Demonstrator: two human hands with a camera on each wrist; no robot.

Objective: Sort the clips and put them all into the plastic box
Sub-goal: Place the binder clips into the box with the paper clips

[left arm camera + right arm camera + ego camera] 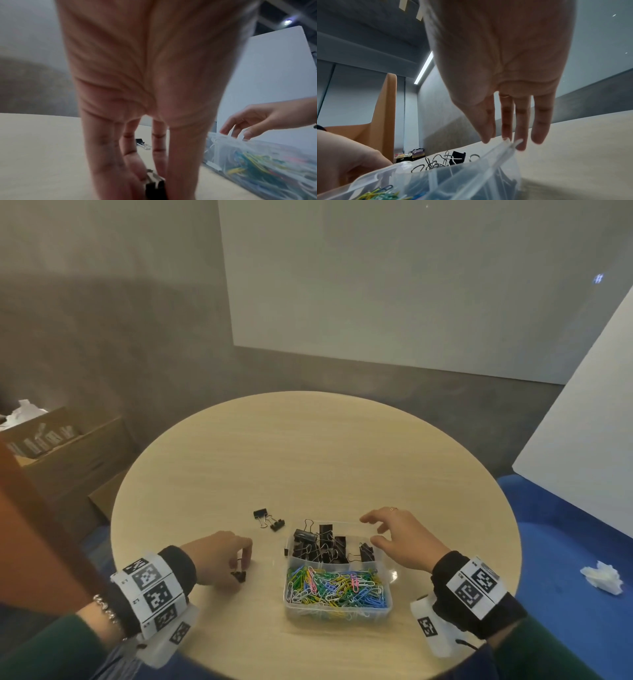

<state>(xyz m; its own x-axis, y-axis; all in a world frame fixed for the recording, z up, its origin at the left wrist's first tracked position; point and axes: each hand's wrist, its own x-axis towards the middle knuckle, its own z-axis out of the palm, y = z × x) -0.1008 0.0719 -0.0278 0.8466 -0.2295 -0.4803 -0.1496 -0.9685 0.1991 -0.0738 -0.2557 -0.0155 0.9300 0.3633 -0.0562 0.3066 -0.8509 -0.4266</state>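
Note:
A clear plastic box [337, 613] stands on the round table [308, 453]. Its near compartment holds several coloured paper clips [337, 587]; the far compartments hold several black binder clips [325, 542]. My left hand [241, 566] is left of the box and pinches a small black binder clip [238, 576] that sits on the tabletop; the left wrist view shows that binder clip [154, 182] between the fingertips [137, 169]. Two more binder clips [269, 520] lie loose beyond it. My right hand [371, 529] hovers open over the box's far right corner, its fingers [539, 132] straight above the rim [501, 150], holding nothing.
Cardboard boxes [68, 446] stand on the floor to the left, beside an orange chair back [34, 525]. A crumpled tissue [603, 577] lies on the blue seat at the right. White boards [411, 285] lean behind the table.

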